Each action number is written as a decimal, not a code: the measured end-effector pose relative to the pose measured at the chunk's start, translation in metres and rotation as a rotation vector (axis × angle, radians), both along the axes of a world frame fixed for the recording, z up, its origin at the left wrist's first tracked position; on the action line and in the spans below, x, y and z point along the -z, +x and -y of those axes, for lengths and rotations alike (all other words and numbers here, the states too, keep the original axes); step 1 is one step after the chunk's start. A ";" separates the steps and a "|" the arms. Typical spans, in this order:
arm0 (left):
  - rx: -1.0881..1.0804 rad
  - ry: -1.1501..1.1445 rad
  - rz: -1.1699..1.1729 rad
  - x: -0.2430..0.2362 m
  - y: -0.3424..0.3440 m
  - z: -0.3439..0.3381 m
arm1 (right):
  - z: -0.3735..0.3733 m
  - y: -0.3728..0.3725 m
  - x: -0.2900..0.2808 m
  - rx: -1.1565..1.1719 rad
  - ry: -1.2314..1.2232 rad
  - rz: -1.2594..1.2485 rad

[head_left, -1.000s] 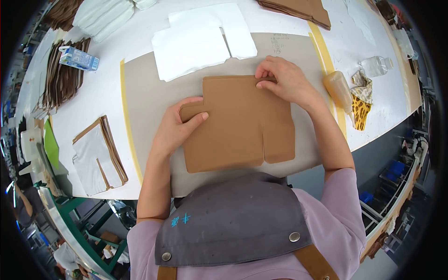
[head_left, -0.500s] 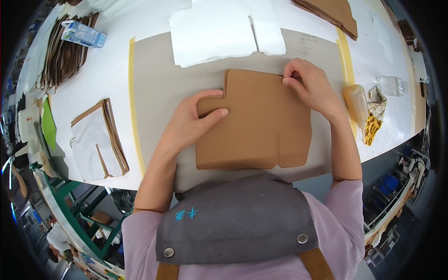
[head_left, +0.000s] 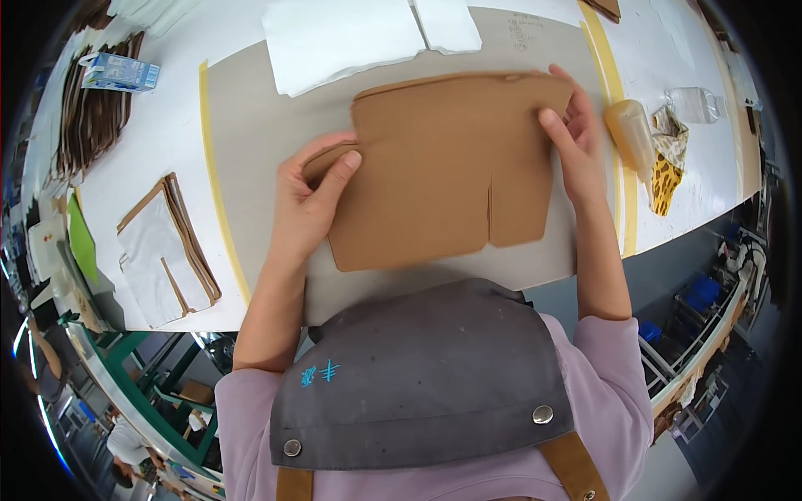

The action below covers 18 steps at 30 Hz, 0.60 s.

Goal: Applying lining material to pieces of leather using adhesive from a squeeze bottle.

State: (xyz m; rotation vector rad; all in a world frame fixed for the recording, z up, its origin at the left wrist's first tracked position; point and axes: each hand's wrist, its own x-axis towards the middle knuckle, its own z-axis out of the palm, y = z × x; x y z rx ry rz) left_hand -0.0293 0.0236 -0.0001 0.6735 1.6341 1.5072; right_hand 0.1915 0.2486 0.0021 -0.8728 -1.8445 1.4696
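A stack of brown cut leather-like panels (head_left: 443,167) is raised off the grey mat, its far edge tipped up. A slit runs into its near edge on the right, and a tab sticks out on the left. My left hand (head_left: 317,179) grips that tab, thumb on top and fingers beneath. At the far right corner, my right hand (head_left: 572,138) pinches the stack, its thumb on the upper face and the fingers behind. The grey mat (head_left: 251,125) lies under both hands.
White cut sheets (head_left: 351,42) lie beyond the stack. To the left are white-topped brown panels (head_left: 163,250), hanging brown pieces (head_left: 92,125) and a blue carton (head_left: 121,73). On the right stand an amber bottle (head_left: 628,138), a leopard-print cloth (head_left: 666,184) and a clear bottle (head_left: 693,104).
Both hands have lifted the brown stack off the mat and tilted it. My right hand has gone from the top edge to the right corner. The whole view has shifted slightly.
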 end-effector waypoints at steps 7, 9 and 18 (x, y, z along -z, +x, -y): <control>-0.016 0.397 -0.206 -0.048 0.001 0.001 | 0.032 0.043 -0.029 -0.154 -0.166 -0.195; 0.134 0.467 -0.323 -0.060 -0.005 -0.001 | 0.029 0.039 -0.030 -0.190 -0.111 -0.191; 0.029 -0.035 -0.301 -0.081 0.007 0.005 | 0.040 0.029 -0.042 -0.105 -0.056 -0.045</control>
